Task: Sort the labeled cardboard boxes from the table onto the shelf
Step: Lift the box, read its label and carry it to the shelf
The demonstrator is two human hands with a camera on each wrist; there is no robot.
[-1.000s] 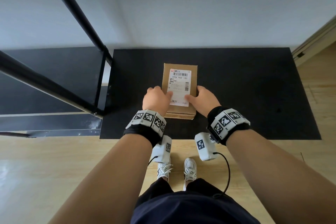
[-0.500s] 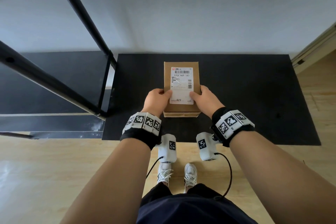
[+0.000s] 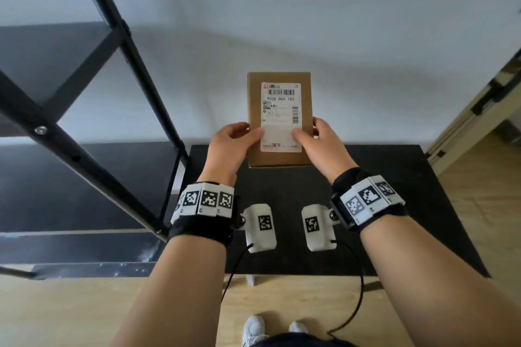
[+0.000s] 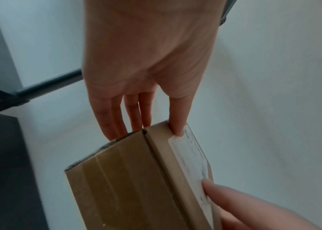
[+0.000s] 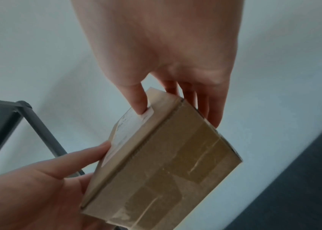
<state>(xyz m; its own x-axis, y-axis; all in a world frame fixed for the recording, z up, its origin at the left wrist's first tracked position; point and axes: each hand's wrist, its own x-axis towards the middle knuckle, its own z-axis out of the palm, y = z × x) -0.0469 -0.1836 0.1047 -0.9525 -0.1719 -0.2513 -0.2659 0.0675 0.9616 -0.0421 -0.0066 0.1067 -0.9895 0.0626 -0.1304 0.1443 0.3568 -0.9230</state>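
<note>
Head view has the cardboard box (image 3: 279, 121) up in the air above the black tabletop (image 3: 394, 205), label (image 3: 282, 117) facing the camera, so I'd say we're at the carry step, maybe a quick label read to pick its slot. Left hand (image 3: 229, 146) and right hand (image 3: 318, 146) each grip a side: thumbs pressed on the label face, fingers (image 4: 114, 121) wrapped round the back. The black shelf (image 3: 93, 110) stands off to the left. Next move, I reckon: swing the box left past the upright post and set it flat on a shelf board without clipping the frame. Box looks light, so one hand could probably finish it.
</note>
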